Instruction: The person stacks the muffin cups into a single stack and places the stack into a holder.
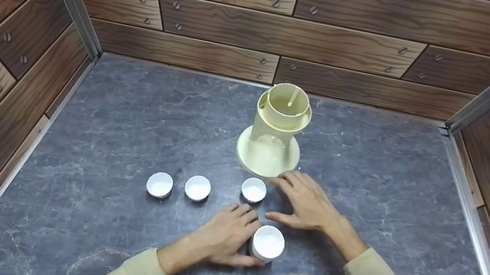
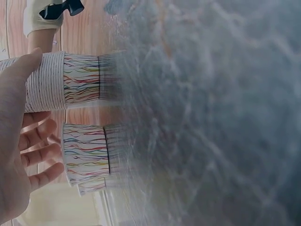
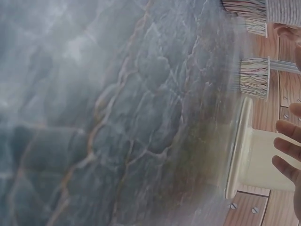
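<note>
A stack of nested paper cups, white inside with colourful wavy lines outside, stands upright on the table. My left hand grips its left side, thumb on the near side and fingers on the far side; the left wrist view shows the stack's layered rims by the thumb. Beyond it a single paper cup stands upright. To the right of that cup, my right hand is held with its fingers extended and apart, holding nothing. Two more paper cups, a middle one and a left one, stand upright.
A cream-coloured cylindrical stand with a round flared base and open top rises behind the single cup, close to my right fingertips. Wood-patterned walls with metal edging enclose the dark marbled tabletop at the back and sides.
</note>
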A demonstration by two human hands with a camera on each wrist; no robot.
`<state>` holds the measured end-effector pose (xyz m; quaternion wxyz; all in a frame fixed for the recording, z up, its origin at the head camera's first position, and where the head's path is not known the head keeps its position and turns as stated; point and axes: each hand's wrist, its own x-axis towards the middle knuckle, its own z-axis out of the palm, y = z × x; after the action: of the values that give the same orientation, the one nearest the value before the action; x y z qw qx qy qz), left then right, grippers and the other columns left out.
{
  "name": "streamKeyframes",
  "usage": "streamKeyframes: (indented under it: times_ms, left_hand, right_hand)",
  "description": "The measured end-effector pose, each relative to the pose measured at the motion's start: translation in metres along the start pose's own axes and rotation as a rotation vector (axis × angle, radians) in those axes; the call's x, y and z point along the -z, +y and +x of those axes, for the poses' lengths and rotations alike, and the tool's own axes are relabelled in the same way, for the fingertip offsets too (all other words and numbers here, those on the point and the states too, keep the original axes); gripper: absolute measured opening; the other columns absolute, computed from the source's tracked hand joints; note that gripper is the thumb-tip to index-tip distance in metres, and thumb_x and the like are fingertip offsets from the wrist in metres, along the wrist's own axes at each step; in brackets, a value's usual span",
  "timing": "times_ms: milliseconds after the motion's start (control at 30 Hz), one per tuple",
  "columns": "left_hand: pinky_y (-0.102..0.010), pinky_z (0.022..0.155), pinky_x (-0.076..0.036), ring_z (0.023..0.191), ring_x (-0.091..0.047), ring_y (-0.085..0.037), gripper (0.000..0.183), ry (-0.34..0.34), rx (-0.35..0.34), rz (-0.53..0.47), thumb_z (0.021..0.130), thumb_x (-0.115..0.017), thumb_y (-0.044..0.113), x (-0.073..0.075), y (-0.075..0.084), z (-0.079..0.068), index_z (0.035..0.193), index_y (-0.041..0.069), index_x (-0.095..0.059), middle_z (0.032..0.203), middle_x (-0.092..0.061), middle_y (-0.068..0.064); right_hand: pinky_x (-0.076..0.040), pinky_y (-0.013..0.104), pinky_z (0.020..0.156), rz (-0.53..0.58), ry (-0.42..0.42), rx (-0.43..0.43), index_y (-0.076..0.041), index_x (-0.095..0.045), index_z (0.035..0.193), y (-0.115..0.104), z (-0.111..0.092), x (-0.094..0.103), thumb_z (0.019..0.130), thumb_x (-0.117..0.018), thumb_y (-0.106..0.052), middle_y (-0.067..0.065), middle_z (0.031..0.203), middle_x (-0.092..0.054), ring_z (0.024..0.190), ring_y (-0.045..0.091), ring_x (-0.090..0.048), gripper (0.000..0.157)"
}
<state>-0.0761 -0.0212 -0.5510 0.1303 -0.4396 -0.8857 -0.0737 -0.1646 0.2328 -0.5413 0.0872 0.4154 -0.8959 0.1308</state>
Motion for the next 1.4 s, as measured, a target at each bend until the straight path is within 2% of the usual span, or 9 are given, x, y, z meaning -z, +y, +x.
streamKeyframes:
  times_ms: [467,767,1100,1400]
  left_hand:
    - [-0.032,0.088,-0.050,0.107,-0.060,-0.016,0.071,0.013,-0.009,-0.014,0.087,-0.060,0.082,0.000,0.000,-0.001,0.119,0.019,-0.067,0.112,-0.067,0.004]
    - [-0.032,0.088,-0.051,0.108,-0.061,-0.016,0.071,0.005,-0.015,0.009,0.087,-0.059,0.083,0.001,-0.001,0.000,0.119,0.020,-0.067,0.111,-0.067,0.004]
    - [-0.032,0.091,-0.052,0.110,-0.061,-0.017,0.072,-0.002,-0.016,0.008,0.087,-0.059,0.083,0.000,0.000,0.000,0.121,0.020,-0.066,0.113,-0.067,0.004]
    - [-0.032,0.091,-0.052,0.114,-0.061,-0.017,0.071,0.000,-0.020,0.016,0.087,-0.059,0.082,0.000,0.000,0.000,0.119,0.019,-0.067,0.113,-0.066,0.003]
  right_hand:
    - [-0.054,0.047,0.103,-0.018,-0.042,-0.003,-0.019,-0.057,0.145,0.004,0.016,-0.012,0.089,-0.065,-0.075,0.007,0.129,-0.062,0.119,0.026,-0.062,0.080]
    - [-0.054,0.046,0.103,-0.038,-0.057,0.030,-0.019,-0.058,0.143,0.007,0.025,-0.017,0.089,-0.066,-0.074,0.007,0.129,-0.062,0.120,0.026,-0.061,0.078]
    - [-0.052,0.048,0.109,-0.031,-0.116,0.006,-0.017,-0.057,0.144,0.007,0.033,-0.024,0.090,-0.061,-0.076,0.011,0.133,-0.062,0.124,0.029,-0.060,0.080]
    - [-0.052,0.046,0.108,-0.011,-0.102,0.018,-0.018,-0.059,0.141,0.008,0.036,-0.031,0.090,-0.065,-0.072,0.008,0.128,-0.062,0.119,0.026,-0.061,0.075]
